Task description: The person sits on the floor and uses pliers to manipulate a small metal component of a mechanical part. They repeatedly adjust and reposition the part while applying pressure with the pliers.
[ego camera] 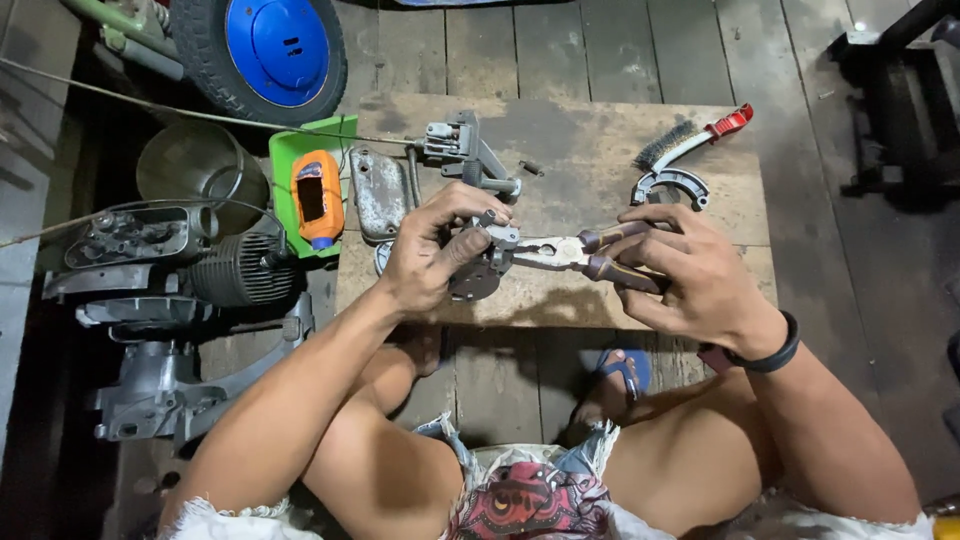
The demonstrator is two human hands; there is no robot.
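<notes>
Over the wooden tabletop (560, 290), the left hand (435, 255) clamps a small metal engine part (478, 272) while the right hand (690, 275) squeezes pliers (580, 252) onto its fitting, mid-extraction, steady pull probably needed.

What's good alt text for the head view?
Seen from above, a seated person's left hand holds a small metal part while the right hand grips pliers on it, over a low wooden board. A wire brush lies on the board; an engine sits to the left.
</notes>
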